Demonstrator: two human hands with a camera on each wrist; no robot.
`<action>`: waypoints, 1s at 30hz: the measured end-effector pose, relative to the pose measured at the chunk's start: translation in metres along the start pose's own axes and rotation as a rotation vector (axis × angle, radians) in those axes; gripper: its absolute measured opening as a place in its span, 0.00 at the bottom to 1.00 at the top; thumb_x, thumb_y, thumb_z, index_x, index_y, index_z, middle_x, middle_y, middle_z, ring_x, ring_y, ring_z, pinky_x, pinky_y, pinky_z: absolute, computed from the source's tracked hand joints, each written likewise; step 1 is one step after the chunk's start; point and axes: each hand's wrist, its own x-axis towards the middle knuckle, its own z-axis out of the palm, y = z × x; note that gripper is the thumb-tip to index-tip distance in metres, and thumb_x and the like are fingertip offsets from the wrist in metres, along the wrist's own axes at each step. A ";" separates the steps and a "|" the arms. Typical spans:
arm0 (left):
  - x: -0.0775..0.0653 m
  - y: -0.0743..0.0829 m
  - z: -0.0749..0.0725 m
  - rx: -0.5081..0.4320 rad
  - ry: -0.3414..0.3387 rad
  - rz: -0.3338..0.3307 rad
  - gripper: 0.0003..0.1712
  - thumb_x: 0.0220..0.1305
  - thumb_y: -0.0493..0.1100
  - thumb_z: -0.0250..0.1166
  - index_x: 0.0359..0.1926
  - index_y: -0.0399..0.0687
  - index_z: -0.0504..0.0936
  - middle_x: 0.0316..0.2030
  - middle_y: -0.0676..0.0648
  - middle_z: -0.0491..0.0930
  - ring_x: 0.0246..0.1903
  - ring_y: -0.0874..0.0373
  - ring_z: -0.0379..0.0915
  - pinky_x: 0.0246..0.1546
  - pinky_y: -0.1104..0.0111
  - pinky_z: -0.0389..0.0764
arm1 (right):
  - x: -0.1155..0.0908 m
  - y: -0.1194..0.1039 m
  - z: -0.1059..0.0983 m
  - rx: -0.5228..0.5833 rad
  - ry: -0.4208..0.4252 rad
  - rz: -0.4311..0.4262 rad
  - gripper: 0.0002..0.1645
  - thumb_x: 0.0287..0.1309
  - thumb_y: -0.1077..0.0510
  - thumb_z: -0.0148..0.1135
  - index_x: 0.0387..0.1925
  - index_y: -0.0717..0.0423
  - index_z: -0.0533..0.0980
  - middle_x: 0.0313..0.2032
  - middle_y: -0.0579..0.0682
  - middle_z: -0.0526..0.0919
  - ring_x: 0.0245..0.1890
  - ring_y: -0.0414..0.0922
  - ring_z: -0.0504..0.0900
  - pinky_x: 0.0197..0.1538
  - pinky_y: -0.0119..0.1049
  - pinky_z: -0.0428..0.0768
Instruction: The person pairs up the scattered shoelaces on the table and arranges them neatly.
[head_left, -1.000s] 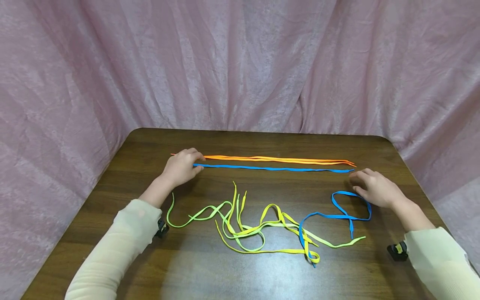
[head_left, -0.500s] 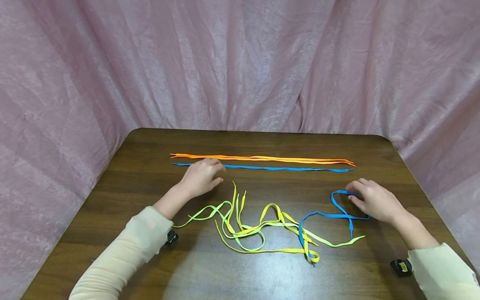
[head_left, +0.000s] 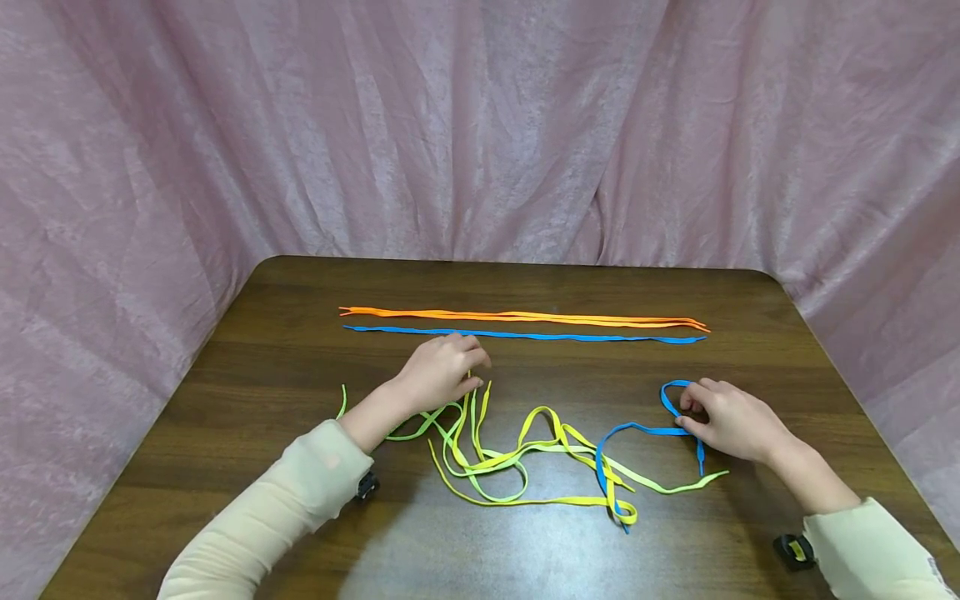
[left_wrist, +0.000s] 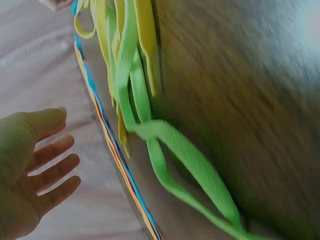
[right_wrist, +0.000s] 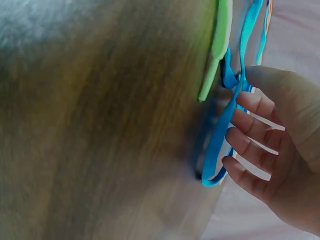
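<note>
My left hand (head_left: 438, 372) hovers above the upper ends of the yellow shoelaces (head_left: 558, 425) and green shoelaces (head_left: 450, 417), which lie tangled together. In the left wrist view its fingers are apart with nothing between them. My right hand (head_left: 738, 419) is at the looped blue shoelace (head_left: 645, 429) on the right. Seen from the right wrist, the blue lace (right_wrist: 216, 142) passes right at the fingertips, the thumb spread away from the other fingers. Part of its loop is hidden under that hand in the head view.
Several orange shoelaces (head_left: 525, 317) lie straight side by side near the back of the brown table (head_left: 247, 350). Just in front of them, a second blue shoelace (head_left: 570, 337) is stretched parallel. A pink curtain (head_left: 480, 125) hangs behind the table.
Both hands have left the ends of the straight blue shoelace. The left has moved right and nearer, over the tangle; the right has come down to the looped blue shoelace.
</note>
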 end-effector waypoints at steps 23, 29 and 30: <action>0.036 0.074 0.021 0.103 -0.064 0.225 0.10 0.56 0.51 0.63 0.38 0.55 0.81 0.34 0.56 0.76 0.33 0.60 0.71 0.30 0.72 0.71 | 0.004 0.000 -0.003 0.041 0.058 0.025 0.12 0.48 0.68 0.60 0.26 0.50 0.68 0.17 0.35 0.62 0.16 0.30 0.58 0.20 0.27 0.59; 0.043 0.092 0.029 0.165 -0.072 0.257 0.14 0.56 0.58 0.61 0.38 0.58 0.80 0.33 0.57 0.75 0.32 0.61 0.70 0.26 0.74 0.69 | 0.006 0.001 -0.007 0.035 0.097 0.045 0.10 0.49 0.68 0.60 0.29 0.52 0.69 0.18 0.36 0.64 0.16 0.31 0.60 0.20 0.28 0.59; 0.045 0.095 0.031 0.175 -0.069 0.258 0.15 0.56 0.59 0.61 0.38 0.58 0.80 0.33 0.58 0.75 0.32 0.62 0.69 0.25 0.74 0.68 | 0.006 0.001 -0.008 0.034 0.102 0.047 0.11 0.48 0.68 0.60 0.29 0.52 0.68 0.18 0.37 0.64 0.16 0.32 0.60 0.20 0.28 0.59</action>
